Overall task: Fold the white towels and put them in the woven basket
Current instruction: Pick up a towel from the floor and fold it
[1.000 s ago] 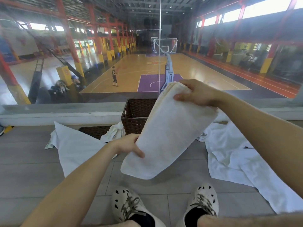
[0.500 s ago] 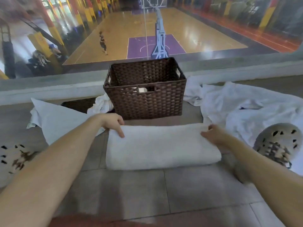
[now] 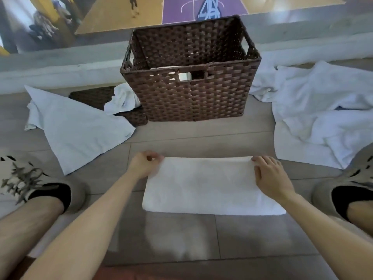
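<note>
A folded white towel (image 3: 203, 184) lies flat on the grey tiled floor in front of me. My left hand (image 3: 144, 164) pinches its far left corner with curled fingers. My right hand (image 3: 270, 175) rests flat on its far right end, fingers straight. Behind the towel stands the brown woven basket (image 3: 193, 93), with something white showing through its front handle hole. Loose white towels lie to the right (image 3: 319, 116), and another one lies spread to the left (image 3: 78, 130).
A flat woven lid (image 3: 94, 98) lies left of the basket with a crumpled white cloth (image 3: 123, 100) on it. My shoes (image 3: 36, 182) (image 3: 351, 184) stand at either side. A low concrete ledge (image 3: 60, 71) and glass run behind the basket.
The towel was held up in the air by both hands, then laid on the floor. My view has dropped closer, and both hands have stayed at the towel's far corners.
</note>
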{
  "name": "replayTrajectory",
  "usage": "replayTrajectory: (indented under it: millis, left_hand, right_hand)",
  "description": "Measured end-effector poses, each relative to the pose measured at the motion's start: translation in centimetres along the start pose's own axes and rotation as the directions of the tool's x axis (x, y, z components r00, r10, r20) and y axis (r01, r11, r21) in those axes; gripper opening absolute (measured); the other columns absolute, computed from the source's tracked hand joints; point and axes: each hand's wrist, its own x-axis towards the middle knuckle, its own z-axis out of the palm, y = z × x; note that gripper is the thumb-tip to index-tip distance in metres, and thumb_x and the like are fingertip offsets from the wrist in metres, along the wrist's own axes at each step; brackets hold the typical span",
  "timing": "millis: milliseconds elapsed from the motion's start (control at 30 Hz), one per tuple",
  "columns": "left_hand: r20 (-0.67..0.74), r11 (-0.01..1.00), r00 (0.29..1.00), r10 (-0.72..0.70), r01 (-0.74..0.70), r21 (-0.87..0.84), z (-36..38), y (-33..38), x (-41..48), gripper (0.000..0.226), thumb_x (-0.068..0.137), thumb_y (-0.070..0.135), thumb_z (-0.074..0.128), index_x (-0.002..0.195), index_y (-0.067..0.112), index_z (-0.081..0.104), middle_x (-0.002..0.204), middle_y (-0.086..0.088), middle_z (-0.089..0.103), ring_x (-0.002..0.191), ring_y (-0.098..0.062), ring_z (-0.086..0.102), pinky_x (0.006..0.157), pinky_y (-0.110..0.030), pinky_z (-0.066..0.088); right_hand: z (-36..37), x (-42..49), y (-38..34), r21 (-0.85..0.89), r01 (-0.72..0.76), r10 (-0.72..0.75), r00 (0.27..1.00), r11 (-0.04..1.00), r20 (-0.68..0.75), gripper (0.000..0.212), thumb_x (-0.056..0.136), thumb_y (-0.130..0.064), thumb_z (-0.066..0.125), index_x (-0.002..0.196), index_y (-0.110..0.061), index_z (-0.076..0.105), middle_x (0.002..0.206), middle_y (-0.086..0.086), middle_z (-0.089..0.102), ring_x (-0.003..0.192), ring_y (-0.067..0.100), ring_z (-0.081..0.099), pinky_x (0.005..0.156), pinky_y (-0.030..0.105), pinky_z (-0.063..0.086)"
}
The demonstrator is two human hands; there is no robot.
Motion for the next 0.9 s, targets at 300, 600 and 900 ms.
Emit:
replayTrajectory:
  millis: [300,600,900]
  left_hand:
    - [0.079,1.0,0.997,-0.001,0.0,0.021,-0.5,-0.6,0.4,0.036,0.088,0.048,0.081,0.099,0.014,0.078,0.094,-0.007,0.078,0.094,-0.021,0.075,0.079,-0.035,0.054]
    - [0.318,0.947,0.946,-0.066,0.16,-0.279,-1.6,-1.5,-4.4,0.036,0.097,0.051,0.075,0.115,0.02,0.078,0.106,0.003,0.084,0.102,-0.022,0.081,0.1,-0.048,0.062]
    - [0.492,0.872,0.856,-0.157,0.354,-0.337,-1.1,-3.9,-7.1,0.042,0.103,0.044,0.071,0.131,0.014,0.072,0.124,-0.003,0.08,0.119,-0.025,0.075,0.113,-0.052,0.054]
  right_hand:
    - [-1.8,1.9,2.3,-0.052,-0.142,0.147,0.983,0.989,0.111,0.021,0.093,-0.022,0.064,0.113,-0.016,0.07,0.11,0.004,0.065,0.108,0.032,0.055,0.094,0.049,0.047]
    - [-3.4,3.7,2.9,0.236,-0.388,0.301,0.894,0.891,0.332,0.02,0.1,-0.035,0.069,0.116,-0.027,0.063,0.105,0.0,0.066,0.095,0.027,0.065,0.081,0.039,0.053]
    - [-2.6,4.2,2.6,0.149,-0.409,0.35,0.884,0.9,0.31,0.021,0.103,-0.032,0.064,0.096,-0.012,0.063,0.083,0.011,0.067,0.077,0.028,0.061,0.066,0.036,0.047]
